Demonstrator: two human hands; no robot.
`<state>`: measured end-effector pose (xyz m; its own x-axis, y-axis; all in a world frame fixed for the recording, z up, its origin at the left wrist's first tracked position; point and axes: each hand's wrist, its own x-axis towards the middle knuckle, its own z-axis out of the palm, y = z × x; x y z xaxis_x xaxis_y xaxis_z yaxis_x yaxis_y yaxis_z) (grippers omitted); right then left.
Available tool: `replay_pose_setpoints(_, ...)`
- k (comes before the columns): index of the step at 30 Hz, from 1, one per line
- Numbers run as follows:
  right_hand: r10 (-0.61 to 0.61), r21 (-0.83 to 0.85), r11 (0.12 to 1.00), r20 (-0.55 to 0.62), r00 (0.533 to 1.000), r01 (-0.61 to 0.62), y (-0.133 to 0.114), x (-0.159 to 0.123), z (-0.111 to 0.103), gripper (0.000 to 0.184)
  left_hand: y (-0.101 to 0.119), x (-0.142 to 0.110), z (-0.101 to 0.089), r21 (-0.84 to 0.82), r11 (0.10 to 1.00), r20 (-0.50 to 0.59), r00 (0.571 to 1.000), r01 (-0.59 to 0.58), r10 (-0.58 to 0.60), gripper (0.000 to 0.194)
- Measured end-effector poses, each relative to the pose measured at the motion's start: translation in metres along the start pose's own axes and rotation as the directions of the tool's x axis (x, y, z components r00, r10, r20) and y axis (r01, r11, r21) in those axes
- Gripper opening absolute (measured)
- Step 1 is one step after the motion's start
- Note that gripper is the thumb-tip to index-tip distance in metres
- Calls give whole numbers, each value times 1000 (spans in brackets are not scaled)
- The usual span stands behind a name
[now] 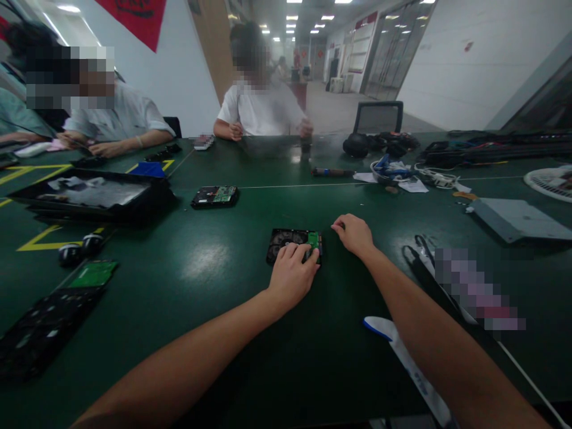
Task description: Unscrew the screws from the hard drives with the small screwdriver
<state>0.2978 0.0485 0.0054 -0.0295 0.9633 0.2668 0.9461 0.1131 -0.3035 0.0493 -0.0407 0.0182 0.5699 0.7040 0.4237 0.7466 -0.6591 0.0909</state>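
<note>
A hard disk drive with a black face and a small green circuit board lies flat on the dark green table, in front of me. My left hand holds it down from the near side, fingers bent over its face and thumb towards its right edge. Just right of the drive, apart from it, is my right hand. Its thumb and fingertips are pinched together close to the tabletop; whatever they hold, if anything, is too small to make out. Further back on the left lies another hard disk drive with its circuit board up.
Left stands a black tray with scraps inside; below it lie several drives in a row. A blue-and-white strip lies under my right forearm. Right are a grey metal box and a bowl. Co-workers sit opposite.
</note>
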Motion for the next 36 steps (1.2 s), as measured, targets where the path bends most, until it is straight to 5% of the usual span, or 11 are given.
replay_pose_setpoints(10,-68,24,997,32,997,67,2,3,-1,16,0,1,-1,-11,1000,3,1000,1,-1,38)
replay_pose_setpoints(19,61,-109,993,61,996,-54,-10,2,2,19,13,3,-2,74,997,-5,1000,-29,30,45)
replay_pose_setpoints(27,137,-54,989,28,990,-135,-9,0,-5,16,22,22,1,163,986,-13,999,-42,45,26)
replay_pose_setpoints(36,191,-47,981,3,982,-191,-1,0,-5,16,-2,27,7,39,994,-4,995,-97,98,28)
